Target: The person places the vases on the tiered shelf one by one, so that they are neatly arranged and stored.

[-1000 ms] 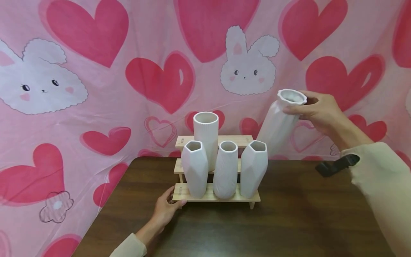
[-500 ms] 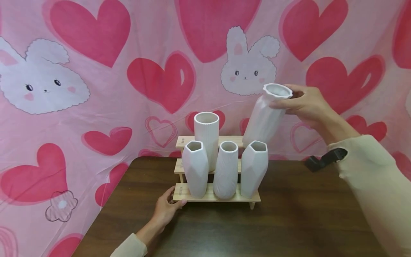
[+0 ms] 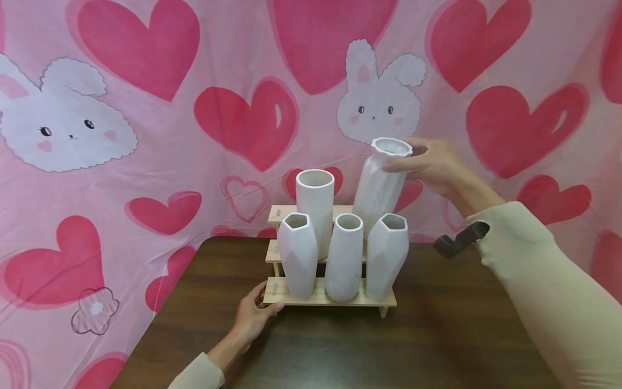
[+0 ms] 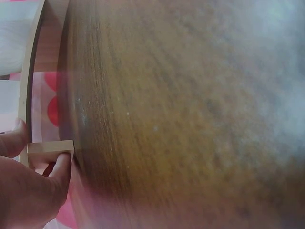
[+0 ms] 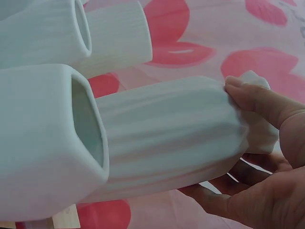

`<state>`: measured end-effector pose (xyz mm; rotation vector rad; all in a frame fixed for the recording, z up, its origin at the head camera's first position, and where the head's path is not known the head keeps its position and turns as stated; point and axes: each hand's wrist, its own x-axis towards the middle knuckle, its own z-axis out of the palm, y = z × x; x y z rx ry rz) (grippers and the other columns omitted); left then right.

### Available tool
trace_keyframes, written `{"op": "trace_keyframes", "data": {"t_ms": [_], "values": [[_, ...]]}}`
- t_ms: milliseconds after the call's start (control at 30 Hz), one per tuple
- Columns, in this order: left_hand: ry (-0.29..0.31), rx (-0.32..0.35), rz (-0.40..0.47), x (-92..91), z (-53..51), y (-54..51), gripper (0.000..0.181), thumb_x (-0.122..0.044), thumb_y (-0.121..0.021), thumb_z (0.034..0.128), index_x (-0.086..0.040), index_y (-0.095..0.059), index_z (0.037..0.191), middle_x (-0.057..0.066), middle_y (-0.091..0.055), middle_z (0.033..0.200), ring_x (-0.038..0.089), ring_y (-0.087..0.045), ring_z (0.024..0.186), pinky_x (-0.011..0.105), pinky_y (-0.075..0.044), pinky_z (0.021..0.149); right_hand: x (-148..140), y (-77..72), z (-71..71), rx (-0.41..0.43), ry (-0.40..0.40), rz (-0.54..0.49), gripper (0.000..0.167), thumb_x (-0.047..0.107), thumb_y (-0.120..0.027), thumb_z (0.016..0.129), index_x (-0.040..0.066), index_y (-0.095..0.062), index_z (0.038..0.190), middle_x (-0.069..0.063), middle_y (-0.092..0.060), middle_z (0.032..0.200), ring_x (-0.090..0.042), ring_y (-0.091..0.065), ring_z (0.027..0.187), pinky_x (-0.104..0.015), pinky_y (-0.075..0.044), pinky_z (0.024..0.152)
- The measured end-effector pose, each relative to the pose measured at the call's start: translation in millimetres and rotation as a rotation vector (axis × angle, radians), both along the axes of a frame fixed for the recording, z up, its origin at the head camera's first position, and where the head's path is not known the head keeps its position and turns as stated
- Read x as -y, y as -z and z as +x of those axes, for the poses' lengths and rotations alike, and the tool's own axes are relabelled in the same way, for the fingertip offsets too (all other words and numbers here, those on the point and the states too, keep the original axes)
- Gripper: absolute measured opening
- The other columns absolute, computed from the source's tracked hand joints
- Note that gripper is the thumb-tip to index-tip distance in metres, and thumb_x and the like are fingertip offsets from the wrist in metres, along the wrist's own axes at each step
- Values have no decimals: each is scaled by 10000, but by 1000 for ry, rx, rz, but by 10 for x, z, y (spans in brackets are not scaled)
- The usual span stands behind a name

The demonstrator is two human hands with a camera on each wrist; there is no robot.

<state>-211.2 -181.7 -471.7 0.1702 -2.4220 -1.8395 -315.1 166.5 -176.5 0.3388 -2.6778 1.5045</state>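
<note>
My right hand [image 3: 432, 165] grips a white fluted vase [image 3: 380, 186] by its neck, just below the scalloped rim. That vase leans slightly, behind the front row; its base is hidden. At the front left end of a three-step wooden stand [image 3: 318, 296], my left hand [image 3: 252, 316] holds the lowest step, thumb on top. The left wrist view shows its fingers around the stand's leg [image 4: 50, 149]. On the lowest step stand a faceted vase [image 3: 298, 259], a round-mouthed vase [image 3: 344, 259] and another faceted vase [image 3: 387, 256]. A ribbed cylindrical vase [image 3: 315, 210] stands on the middle step.
The stand is on a dark brown wooden table [image 3: 437, 324]. Close behind the table hangs a pink cloth [image 3: 218, 135] printed with hearts and rabbits. A black strap [image 3: 461, 240] sticks out from the right sleeve.
The right hand has carried the fluted vase leftward, from right of the stand to behind the front row, lowering it in the last half second. The left hand stays on the stand.
</note>
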Motion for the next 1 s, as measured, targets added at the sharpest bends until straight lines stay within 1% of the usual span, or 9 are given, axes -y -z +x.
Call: {"op": "trace_keyframes", "data": {"t_ms": [100,200,300,500,667,800,933,1000], "values": [[6,-8,22,-13,-10,-4,719,-104,-775,807,26,-411,1413,207,-619,1170,198,-634,875,278,-518,696,40,11,-44,4,-21,-18,729,453,-823,721,203,-552,1350,-64,-600,1233,-253,-565,1068,-402,-495,886],[7,-11,28,-23,-13,-10,719,-97,-775,806,32,-410,1411,204,-622,1162,197,-631,869,271,-514,692,67,6,-67,5,-31,-11,738,456,-825,717,211,-548,1356,-59,-600,1237,-253,-575,1061,-395,-501,870],[1,-13,19,-24,-18,-8,719,-101,-779,803,33,-414,1408,203,-622,1162,203,-626,881,268,-511,695,93,-5,-66,11,-46,2,730,454,-821,725,225,-542,1360,-52,-593,1247,-255,-572,1071,-403,-506,863],[-12,-5,10,-24,-24,2,727,-115,-782,803,34,-413,1411,219,-607,1201,215,-614,930,269,-509,709,144,-7,-65,13,-76,11,730,442,-822,729,219,-534,1361,-51,-577,1262,-269,-559,1088,-459,-489,900],[-18,3,5,-33,-13,-2,721,-116,-781,806,32,-416,1410,224,-598,1222,242,-606,982,278,-509,737,155,-6,-62,25,-86,18,745,445,-828,717,229,-527,1363,-40,-570,1275,-268,-555,1098,-475,-481,910],[-21,10,-6,-37,-3,-8,723,-130,-783,807,26,-418,1412,227,-594,1232,264,-594,1025,298,-509,767,165,-25,-68,43,-98,5,729,425,-825,730,224,-527,1364,-47,-566,1275,-269,-552,1103,-468,-483,911],[-26,16,-15,-36,2,-9,722,-141,-785,805,13,-426,1412,221,-599,1226,263,-592,1023,298,-509,762,178,-54,-69,56,-112,-3,709,398,-820,748,201,-530,1364,-69,-561,1271,-276,-549,1105,-463,-489,908],[-26,14,-21,-32,0,-9,721,-147,-786,805,8,-428,1412,214,-605,1216,254,-594,1008,286,-506,750,183,-63,-68,59,-116,10,720,399,-822,745,196,-524,1369,-72,-557,1274,-277,-545,1108,-462,-489,910]]}}
